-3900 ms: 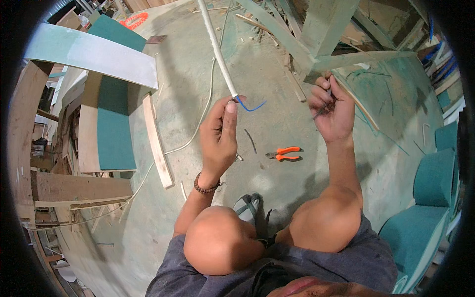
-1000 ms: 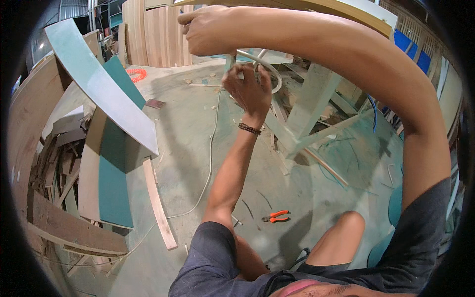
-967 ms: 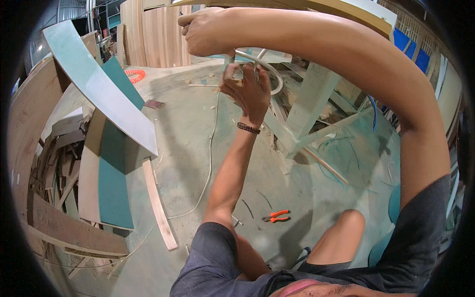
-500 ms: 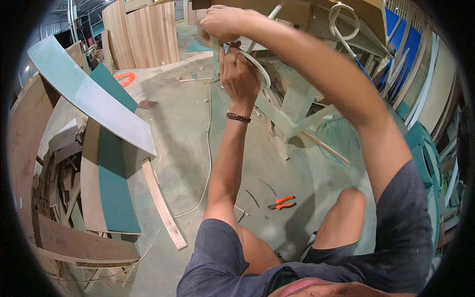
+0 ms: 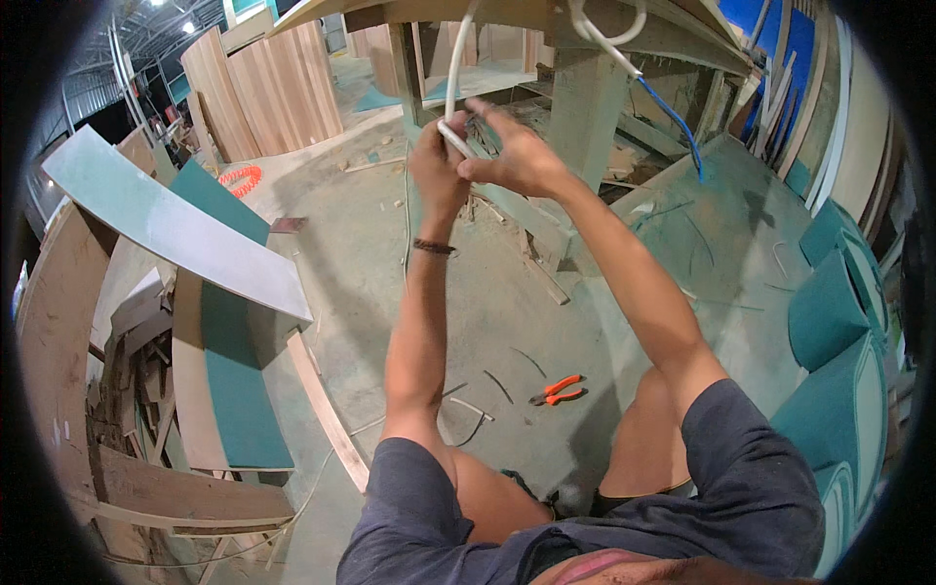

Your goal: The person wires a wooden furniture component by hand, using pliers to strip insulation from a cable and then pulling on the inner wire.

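My left hand (image 5: 439, 180), with a dark beaded bracelet at its wrist, is closed around a white cable (image 5: 455, 73). The cable hangs from the wooden structure above and bends sharply at my fingers. Close against it on the right is my right hand (image 5: 522, 161), its index finger stretched out and its thumb apart, beside the bent part of the cable. Whether the right palm touches the cable is hard to see. Right of both hands hangs a second white cable (image 5: 612, 41), looped, with a blue wire (image 5: 682, 122) coming from its end.
Orange-handled pliers (image 5: 559, 390) lie on the floor before my knees, near dark cable scraps. A pale curved panel (image 5: 185, 229) and a wooden strip (image 5: 327, 409) are on the left. Teal upholstered pieces (image 5: 829, 307) stand at right. The wooden structure (image 5: 585, 117) rises ahead.
My right arm has come down from across the top, and the right hand has opened out beside the left. The white cable now hangs straighter above my left hand. The view has shifted slightly.
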A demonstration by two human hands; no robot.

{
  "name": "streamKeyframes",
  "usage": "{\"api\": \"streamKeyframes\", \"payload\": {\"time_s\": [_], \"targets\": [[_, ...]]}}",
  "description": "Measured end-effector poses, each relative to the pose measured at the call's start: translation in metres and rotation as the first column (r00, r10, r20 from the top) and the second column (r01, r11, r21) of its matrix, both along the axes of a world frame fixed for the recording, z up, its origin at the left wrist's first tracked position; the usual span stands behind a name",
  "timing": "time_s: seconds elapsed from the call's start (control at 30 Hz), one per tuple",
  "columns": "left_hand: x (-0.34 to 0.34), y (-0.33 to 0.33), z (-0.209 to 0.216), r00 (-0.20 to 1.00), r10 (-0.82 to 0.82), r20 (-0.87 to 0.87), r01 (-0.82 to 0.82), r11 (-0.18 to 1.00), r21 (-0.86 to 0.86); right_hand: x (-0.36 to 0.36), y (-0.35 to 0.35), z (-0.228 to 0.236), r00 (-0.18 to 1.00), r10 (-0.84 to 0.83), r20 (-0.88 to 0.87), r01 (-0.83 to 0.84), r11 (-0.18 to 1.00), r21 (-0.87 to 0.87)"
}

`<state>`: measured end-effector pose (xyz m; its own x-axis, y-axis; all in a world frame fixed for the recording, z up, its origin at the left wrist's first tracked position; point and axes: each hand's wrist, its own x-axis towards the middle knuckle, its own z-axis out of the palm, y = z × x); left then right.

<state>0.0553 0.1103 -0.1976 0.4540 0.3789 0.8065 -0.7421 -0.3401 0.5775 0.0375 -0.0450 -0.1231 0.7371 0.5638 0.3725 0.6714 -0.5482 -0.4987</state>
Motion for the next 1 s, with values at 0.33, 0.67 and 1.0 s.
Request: {"api": "streamKeyframes", "payload": {"time_s": [0.33,0.67,1.0], "targets": [[-0.028,-0.001,0.009,0.866,-0.466,-0.182,0.45,0.884,-0.124,0.039,-0.027,-0.039,0.992,-0.014,0.125,0.007,0.999,0.051],[-0.047,-0.017,0.02,0.859,-0.102,-0.501,0.221,0.958,0.185,0.054,-0.026,-0.069,0.979,0.198,-0.049,-0.159,0.893,0.421],[-0.035,-0.044,0.006,0.935,-0.107,-0.339,0.095,0.994,-0.051,0.044,-0.014,-0.062,0.95,0.304,-0.072,-0.182,0.726,0.663]]}}
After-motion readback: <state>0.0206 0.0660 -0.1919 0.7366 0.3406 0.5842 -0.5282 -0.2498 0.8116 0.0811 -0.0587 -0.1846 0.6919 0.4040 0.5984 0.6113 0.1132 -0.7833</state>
